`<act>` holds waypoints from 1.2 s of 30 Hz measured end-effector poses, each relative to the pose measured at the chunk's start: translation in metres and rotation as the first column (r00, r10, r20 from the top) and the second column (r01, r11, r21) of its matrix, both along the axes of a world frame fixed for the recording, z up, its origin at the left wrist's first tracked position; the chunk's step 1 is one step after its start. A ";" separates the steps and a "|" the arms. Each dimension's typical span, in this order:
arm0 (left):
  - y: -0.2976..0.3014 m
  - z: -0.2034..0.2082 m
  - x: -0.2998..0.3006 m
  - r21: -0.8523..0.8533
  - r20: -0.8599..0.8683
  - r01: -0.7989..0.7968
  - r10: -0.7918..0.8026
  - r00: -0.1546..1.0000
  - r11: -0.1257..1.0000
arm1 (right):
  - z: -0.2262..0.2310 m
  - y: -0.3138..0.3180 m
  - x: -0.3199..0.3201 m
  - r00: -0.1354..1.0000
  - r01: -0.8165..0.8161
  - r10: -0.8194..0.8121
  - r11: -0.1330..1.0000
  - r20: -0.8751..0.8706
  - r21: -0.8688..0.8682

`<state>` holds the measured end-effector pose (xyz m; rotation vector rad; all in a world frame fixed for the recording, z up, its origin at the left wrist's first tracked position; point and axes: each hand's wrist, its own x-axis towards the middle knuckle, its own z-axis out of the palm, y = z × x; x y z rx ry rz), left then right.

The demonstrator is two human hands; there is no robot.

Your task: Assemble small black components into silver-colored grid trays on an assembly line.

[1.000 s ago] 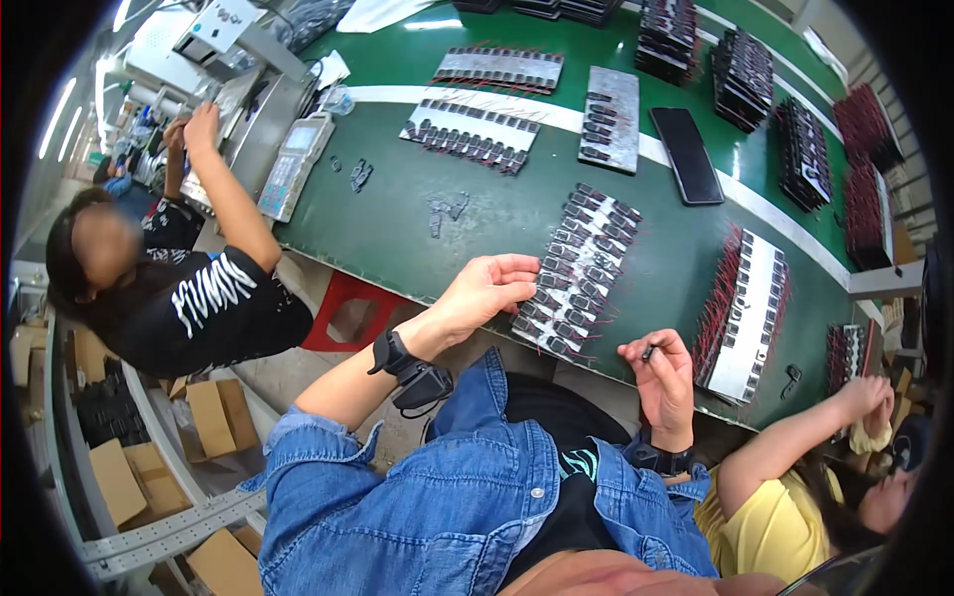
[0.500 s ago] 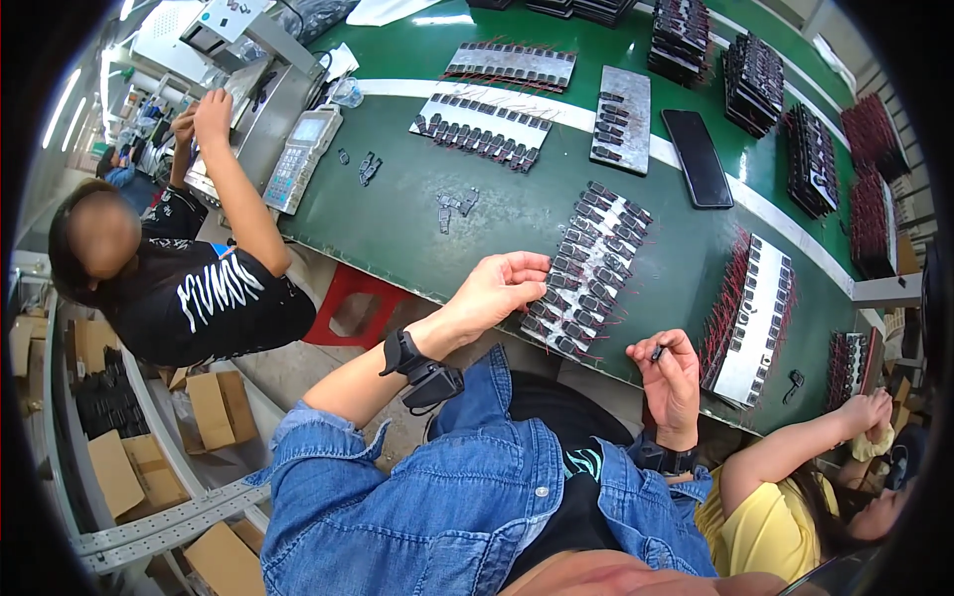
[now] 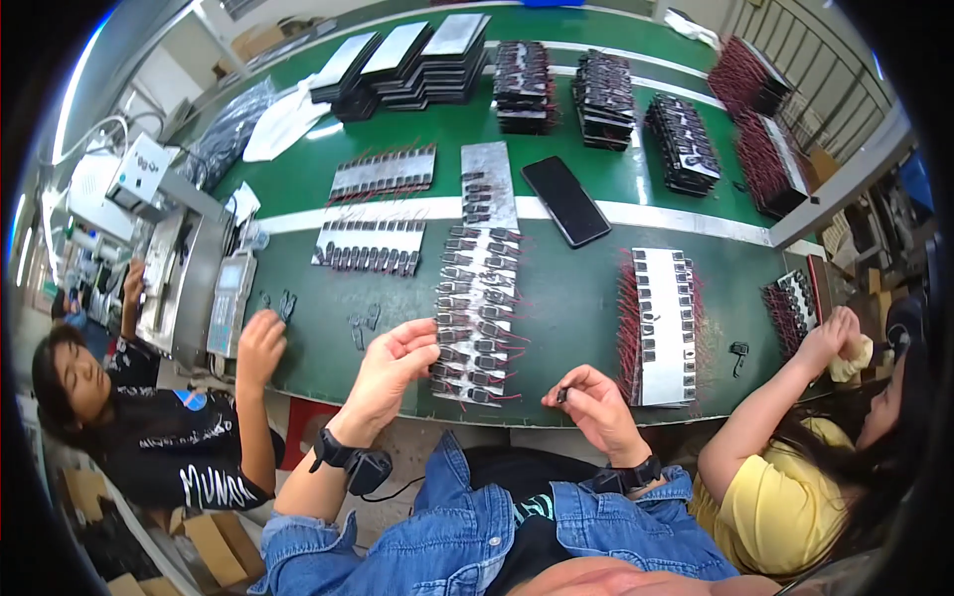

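- The right hand [image 3: 602, 413] has thumb and fingertips closed on a small black part [image 3: 563, 395], held up near the table's edge.
- Left of that grip, the left hand [image 3: 386, 375] is half curled, fingertips at the near-left edge of a metal plate [image 3: 475, 333] lined with black pieces; whether they pinch it, I can't tell.
- Beyond the right-hand grip lies a dark phone [image 3: 566, 202].
- To its right sits a red-wired plate [image 3: 667, 328].
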<state>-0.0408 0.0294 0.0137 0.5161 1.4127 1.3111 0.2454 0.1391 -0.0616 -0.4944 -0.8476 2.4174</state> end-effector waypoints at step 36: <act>0.469 0.024 0.138 0.234 -0.144 0.194 -0.163 0.976 0.953 | -0.006 0.008 -0.003 0.983 -0.175 0.178 0.982 -0.043 0.072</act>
